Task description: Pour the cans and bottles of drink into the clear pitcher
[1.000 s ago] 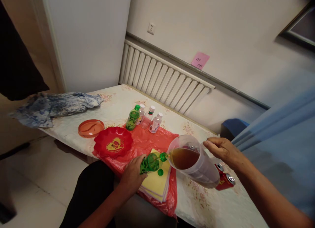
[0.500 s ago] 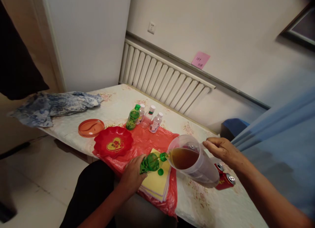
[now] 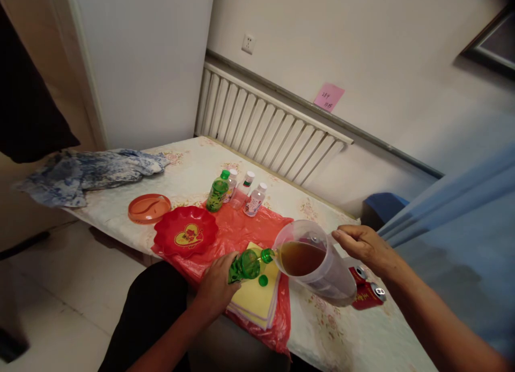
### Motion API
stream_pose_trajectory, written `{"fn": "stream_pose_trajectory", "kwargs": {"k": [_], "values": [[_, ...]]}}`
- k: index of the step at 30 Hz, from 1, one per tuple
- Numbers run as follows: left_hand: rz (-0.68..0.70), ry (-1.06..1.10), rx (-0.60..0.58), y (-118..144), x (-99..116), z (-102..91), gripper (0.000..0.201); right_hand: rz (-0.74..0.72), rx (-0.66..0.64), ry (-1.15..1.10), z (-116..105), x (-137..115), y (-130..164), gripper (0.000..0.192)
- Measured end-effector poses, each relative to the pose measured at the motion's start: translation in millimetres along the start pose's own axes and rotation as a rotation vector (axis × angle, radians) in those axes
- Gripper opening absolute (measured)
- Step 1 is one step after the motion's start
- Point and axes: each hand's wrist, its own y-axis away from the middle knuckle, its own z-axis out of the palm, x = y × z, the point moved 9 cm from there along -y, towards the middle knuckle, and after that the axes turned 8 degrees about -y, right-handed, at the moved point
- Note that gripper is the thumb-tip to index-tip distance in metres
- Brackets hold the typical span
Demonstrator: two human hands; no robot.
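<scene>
My left hand (image 3: pixel 218 286) is wrapped round a green plastic bottle (image 3: pixel 244 266), which leans with its open neck to the right. The neck meets the rim of a clear plastic pitcher (image 3: pixel 338 278), tilted toward the bottle with brown liquid (image 3: pixel 302 258) inside. A little amber liquid shows where neck and rim meet. My right hand (image 3: pixel 364 248) is closed at the pitcher's far side; the handle is mostly hidden by the fingers. Below the neck, a green cap (image 3: pixel 263 280) lies on folded yellow cloths (image 3: pixel 253 302).
Red plastic sheeting (image 3: pixel 237 230) covers part of the table (image 3: pixel 189 160). A red scalloped plate (image 3: pixel 164 230), an orange dish (image 3: pixel 148 208), a capped green bottle (image 3: pixel 217 195) and several small clear bottles (image 3: pixel 255 201) stand beyond. Red cans (image 3: pixel 367 297) stand behind the pitcher.
Almost nothing differs. The pitcher's lower end has shifted very slightly left; both hands keep their hold.
</scene>
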Motion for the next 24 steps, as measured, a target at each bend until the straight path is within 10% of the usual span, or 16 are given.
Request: {"fn": "stream_pose_trajectory", "kwargs": {"k": [13, 24], "values": [[-0.046, 0.175, 0.045, 2, -10, -2.0, 0.072, 0.068, 0.159, -0.486, 24, 32, -11, 0.045], [-0.092, 0.340, -0.032, 22, -25, 14.0, 0.079, -0.094, 0.383, -1.097, 74, 29, -83, 0.034]]}}
